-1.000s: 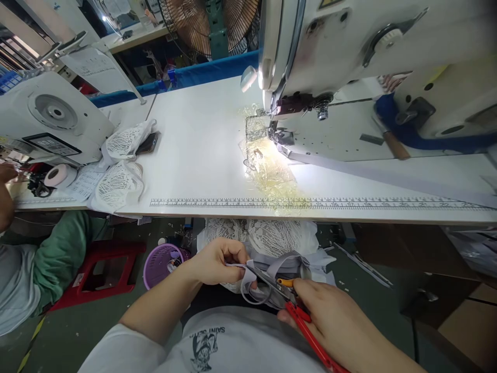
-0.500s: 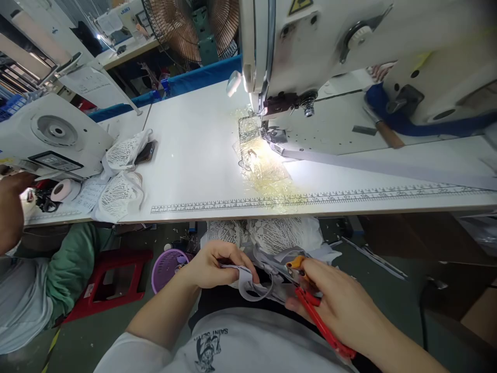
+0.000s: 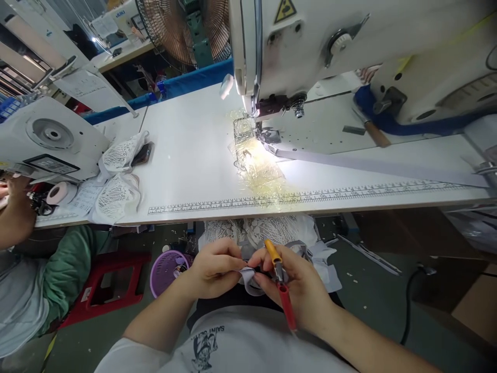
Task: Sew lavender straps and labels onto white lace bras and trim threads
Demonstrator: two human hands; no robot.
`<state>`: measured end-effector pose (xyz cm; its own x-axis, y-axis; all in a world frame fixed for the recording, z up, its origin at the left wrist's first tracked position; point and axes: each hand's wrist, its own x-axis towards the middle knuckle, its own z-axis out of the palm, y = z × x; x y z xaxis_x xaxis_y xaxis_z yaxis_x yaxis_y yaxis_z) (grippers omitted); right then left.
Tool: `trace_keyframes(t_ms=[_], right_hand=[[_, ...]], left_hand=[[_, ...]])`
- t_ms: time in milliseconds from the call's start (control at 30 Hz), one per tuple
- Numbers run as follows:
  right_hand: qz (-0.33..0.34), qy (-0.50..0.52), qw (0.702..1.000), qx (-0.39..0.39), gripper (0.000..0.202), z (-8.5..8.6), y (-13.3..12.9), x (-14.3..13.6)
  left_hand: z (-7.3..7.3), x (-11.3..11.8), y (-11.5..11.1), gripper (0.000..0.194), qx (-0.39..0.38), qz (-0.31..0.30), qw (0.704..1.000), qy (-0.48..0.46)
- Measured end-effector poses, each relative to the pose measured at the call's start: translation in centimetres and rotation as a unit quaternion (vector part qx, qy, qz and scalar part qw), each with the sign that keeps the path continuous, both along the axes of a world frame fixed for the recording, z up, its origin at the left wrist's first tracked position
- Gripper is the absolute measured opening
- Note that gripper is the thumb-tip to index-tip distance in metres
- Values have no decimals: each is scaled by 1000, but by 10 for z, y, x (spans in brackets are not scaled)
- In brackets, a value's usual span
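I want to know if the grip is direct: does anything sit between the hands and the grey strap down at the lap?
Nothing visible does. Left hand and right hand both pinch the grey strap directly; the scissors lie in the right palm, beside it.

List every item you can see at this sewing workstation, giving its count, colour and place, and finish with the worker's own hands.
sewing machine: one, white, on the table's right half
table: one, white, across the middle
printed ruler: one, black marks, along the table's front edge
grey strip: one, running right from the needle
lace pieces: two, white, left on the table
tape roll: one, white, far left
fan: one, copper grille, behind the table
basket: one, purple, on the floor
stool: one, red, on the floor
co-worker: one, green sleeve, far left
left hand: pinching grey elastic
right hand: holding red-handled scissors, also pinching the elastic
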<state>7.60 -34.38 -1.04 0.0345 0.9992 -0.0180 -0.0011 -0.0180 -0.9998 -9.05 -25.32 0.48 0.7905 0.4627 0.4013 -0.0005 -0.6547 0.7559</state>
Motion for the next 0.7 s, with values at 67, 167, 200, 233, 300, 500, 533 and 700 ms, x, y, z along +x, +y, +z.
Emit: trace_keyframes(t_ms=[67,167,200,233,300,500,533,700], right_hand=[[2,-7,1000,1,16,-2,1,0],[11,-14,1000,-6,15,-4,1,1],[11,-16,1000,-10,15,-4,1,1],[9,-20,1000,-12,15,-4,1,1],[6,-31,999,-15,15,-3,2,1],[0,1,1000,-29,14,-7,4,-4],[2,13,1000,-29,14,-8,5,-5],[-6,33,999,-16,11,-11,7,-8]], left_hand=[[2,-1,1,15,53,-1,999,9],[5,-3,3,13,122,-7,992,25],[6,-4,3,12,140,-7,990,30],[7,-5,3,12,156,-6,987,33],[8,-6,4,11,179,-6,983,40],[6,-9,4,12,196,0,980,42],[6,-9,4,12,197,3,980,39],[3,-13,3,15,204,10,978,38]])
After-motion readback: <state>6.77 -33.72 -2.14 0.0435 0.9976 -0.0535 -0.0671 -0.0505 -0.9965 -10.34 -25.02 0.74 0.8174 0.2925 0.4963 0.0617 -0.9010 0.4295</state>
